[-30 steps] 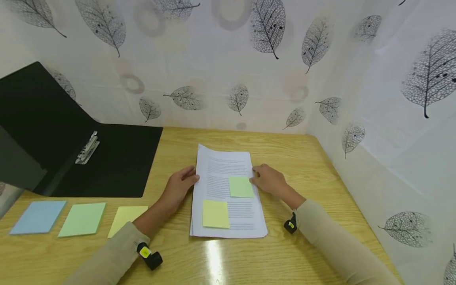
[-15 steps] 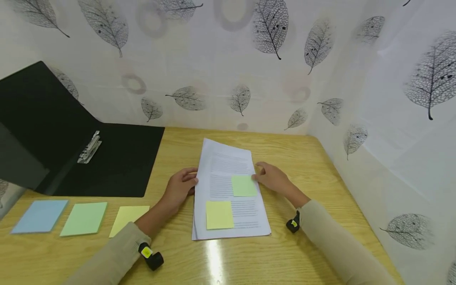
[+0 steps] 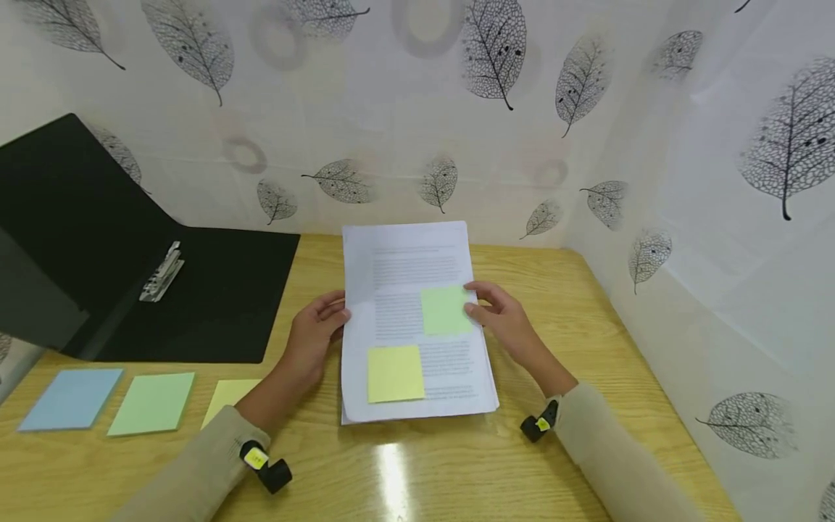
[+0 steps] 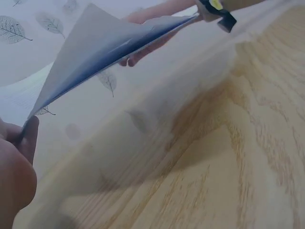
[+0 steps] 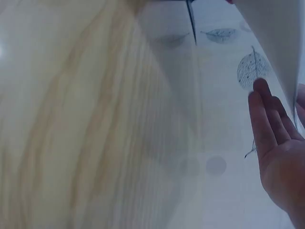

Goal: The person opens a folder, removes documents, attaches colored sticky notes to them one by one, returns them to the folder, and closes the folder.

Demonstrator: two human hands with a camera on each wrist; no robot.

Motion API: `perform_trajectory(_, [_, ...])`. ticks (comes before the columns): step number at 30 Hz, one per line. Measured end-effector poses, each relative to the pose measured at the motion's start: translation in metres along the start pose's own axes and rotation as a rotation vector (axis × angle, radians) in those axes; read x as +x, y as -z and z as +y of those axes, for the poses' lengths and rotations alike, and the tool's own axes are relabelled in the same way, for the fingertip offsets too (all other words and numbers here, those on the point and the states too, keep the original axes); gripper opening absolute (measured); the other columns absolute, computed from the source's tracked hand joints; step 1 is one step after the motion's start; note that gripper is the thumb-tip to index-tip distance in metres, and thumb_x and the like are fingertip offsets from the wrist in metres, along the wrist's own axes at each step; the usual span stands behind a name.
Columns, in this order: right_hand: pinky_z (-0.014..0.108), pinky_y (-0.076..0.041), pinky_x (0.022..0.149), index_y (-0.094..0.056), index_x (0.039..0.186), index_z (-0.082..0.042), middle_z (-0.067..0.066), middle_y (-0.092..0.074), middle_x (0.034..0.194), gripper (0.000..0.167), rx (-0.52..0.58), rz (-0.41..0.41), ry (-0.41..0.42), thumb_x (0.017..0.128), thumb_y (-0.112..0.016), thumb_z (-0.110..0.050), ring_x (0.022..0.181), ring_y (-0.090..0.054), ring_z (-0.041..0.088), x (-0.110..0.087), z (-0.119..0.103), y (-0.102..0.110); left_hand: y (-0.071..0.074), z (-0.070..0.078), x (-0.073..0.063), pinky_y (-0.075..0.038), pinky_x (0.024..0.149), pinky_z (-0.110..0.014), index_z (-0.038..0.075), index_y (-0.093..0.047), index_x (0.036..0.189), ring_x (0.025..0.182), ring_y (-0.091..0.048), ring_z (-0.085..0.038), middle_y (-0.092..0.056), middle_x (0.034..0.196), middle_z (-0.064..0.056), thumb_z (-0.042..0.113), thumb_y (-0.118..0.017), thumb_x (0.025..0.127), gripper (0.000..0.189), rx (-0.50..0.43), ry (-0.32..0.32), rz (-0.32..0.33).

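Note:
A stack of printed paper sheets (image 3: 404, 283) is lifted off the table between both hands, seen edge-on and sagging in the left wrist view. On its top page are a yellow sticky note (image 3: 395, 373) at lower left and a green sticky note (image 3: 446, 310) at the right edge. The left hand (image 3: 313, 330) grips the stack's left edge, thumb in front and fingers behind. At the opposite edge the right hand (image 3: 505, 319) pinches the sheets beside the green note, its thumb on the front. Straight fingers of the right hand (image 5: 279, 138) show behind the paper in the right wrist view.
An open black folder (image 3: 222, 290) with a metal clip (image 3: 161, 272) lies at the left, its cover raised. In front of it are blue (image 3: 72, 399), green (image 3: 151, 403) and yellow (image 3: 230, 395) sticky-note pads. A leaf-print curtain (image 3: 391, 109) borders the wooden table (image 3: 554, 275).
The stack has risen from the table and tilted up toward the camera, its sheets more evenly aligned. Both hands have moved with it, still at its left and right edges.

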State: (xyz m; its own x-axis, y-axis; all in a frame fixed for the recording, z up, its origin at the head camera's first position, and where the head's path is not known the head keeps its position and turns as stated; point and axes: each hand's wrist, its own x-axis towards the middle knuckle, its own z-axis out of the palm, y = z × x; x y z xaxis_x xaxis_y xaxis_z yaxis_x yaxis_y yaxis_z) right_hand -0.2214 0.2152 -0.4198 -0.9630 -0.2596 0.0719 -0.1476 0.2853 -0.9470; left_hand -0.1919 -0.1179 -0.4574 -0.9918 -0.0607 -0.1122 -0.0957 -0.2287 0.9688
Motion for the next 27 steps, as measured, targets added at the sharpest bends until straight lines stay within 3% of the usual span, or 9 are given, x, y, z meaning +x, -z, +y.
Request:
perform_trajectory(6, [0.031,-0.057,0.066,-0.064,0.136,-0.029,0.009,-0.065,0.126,0.039,-0.076,-0.023,0.004,0.097,-0.069,-0.033,0.084,-0.068,0.022,0.002,-0.007,-0.013,0.005,0.005,-0.001,-0.055,0.083,-0.022,0.003,-0.052,0.141,0.102,-0.066,-0.008,-0.068,0.115,0.002,0.004,-0.06,0.1,0.041,-0.058,-0.018,-0.02])
perform_trajectory(15, [0.033,-0.058,0.065,-0.066,0.133,-0.034,0.012,-0.07,0.11,0.037,-0.057,0.032,-0.015,0.096,-0.069,-0.038,0.082,-0.069,0.024,0.01,-0.02,-0.022,0.012,0.016,-0.002,-0.056,0.084,-0.024,0.008,-0.053,0.139,0.101,-0.068,-0.01,-0.069,0.113,0.004,0.008,-0.062,0.1,0.04,-0.06,-0.052,-0.026])
perform_trajectory(22, [0.031,-0.059,0.064,-0.069,0.132,-0.025,0.014,-0.071,0.106,0.038,0.036,0.119,-0.026,0.094,-0.074,-0.029,0.075,-0.069,0.018,0.014,-0.016,-0.025,0.015,0.023,-0.002,-0.057,0.085,-0.025,0.007,-0.052,0.142,0.098,-0.068,-0.009,-0.068,0.114,0.004,0.011,-0.061,0.101,0.042,0.009,-0.072,-0.066])
perform_trajectory(27, [0.028,-0.059,0.065,-0.068,0.132,-0.016,0.013,-0.069,0.112,0.04,0.122,0.176,-0.029,0.093,-0.074,-0.02,0.075,-0.07,0.014,0.015,-0.017,-0.023,0.035,0.035,-0.006,-0.057,0.09,-0.026,0.006,-0.05,0.143,0.103,-0.069,-0.013,-0.068,0.118,0.0,0.021,-0.061,0.102,0.045,0.105,-0.185,-0.13])
